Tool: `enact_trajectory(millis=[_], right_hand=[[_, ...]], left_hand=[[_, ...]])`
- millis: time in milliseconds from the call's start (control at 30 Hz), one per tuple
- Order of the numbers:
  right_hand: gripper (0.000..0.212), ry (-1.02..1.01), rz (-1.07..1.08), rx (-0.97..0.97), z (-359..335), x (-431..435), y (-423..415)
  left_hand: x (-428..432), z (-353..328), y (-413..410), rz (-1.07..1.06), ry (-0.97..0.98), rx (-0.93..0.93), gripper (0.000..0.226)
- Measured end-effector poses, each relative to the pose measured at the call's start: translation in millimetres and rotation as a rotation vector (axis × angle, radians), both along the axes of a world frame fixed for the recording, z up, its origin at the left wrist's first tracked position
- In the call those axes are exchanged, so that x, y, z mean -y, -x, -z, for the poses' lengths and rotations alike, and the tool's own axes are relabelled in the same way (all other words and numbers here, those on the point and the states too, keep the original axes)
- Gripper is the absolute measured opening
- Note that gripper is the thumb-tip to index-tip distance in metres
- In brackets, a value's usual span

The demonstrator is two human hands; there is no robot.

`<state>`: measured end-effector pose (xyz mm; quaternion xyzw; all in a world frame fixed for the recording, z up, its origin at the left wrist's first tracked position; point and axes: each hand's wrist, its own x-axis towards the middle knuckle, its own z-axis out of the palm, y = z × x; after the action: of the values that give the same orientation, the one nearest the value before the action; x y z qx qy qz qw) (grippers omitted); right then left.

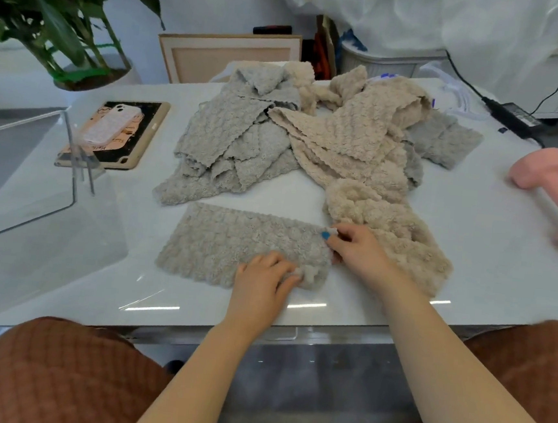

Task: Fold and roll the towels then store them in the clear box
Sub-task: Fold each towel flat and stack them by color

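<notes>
Head view down onto a white, glossy desk [449, 287], with its near edge running left to right just above the knees. Far left, beyond the desk's corner, a leafy potted plant [52, 16].

On the left part of the desk, the clear box [20, 188], see-through walls, one corner turned toward the middle.

Behind the work spot, a loose heap in two colours: grey towels [230, 139] on the left and beige towels [351, 136] on the right, overlapping at the centre, scalloped edges showing. One more beige towel [399, 242] trailing from the heap toward the near edge, just right of the work spot and passing under the right wrist.

Flat on the desk near the front edge, the folded grey towel [234, 241]: a long strip, long axis left to right, left end pointing toward the clear box, right end between the two hands. Broad bare desk between its left end and the box. A narrower bare band between its near side and the desk edge. Only a slim gap up to the grey heap.

At the right edge, well apart from the towels, a pink dumbbell [552, 198]. Behind the box, a tablet [142, 138] with a phone [109, 125] lying on it. Lettering on the tablet cover too small to read.

Left grip [261, 287] on the strip's near right corner, fingers curled into bunched-up pile. Right grip [358, 252] at the far right corner, thumb and forefinger pinching the edge, one blue nail showing.
</notes>
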<state>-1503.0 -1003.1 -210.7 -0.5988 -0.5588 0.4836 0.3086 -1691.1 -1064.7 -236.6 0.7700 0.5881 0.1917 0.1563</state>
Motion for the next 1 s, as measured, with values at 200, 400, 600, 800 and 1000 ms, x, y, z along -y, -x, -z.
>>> enact_trajectory(millis=[200,400,600,800,1000], right_hand=[[0.025,0.156,-0.089,-0.061,-38,5,-13],[0.028,0.32,-0.274,0.045,-73,17,-52],[0.043,0.306,-0.204,-0.161,-81,18,-40],[0.014,0.149,-0.43,0.174,-74,12,5],[0.016,0.146,-0.356,-0.022,-63,7,36]], left_hand=[[13,-23,-9,-0.06,0.238,0.577,0.032],[7,-17,-20,0.091,0.22,0.398,0.031],[23,-45,-4,-0.072,0.267,0.891,0.011],[24,-45,24,-0.326,0.343,1.068,0.02],[25,-32,43,-0.442,0.334,1.117,0.019]])
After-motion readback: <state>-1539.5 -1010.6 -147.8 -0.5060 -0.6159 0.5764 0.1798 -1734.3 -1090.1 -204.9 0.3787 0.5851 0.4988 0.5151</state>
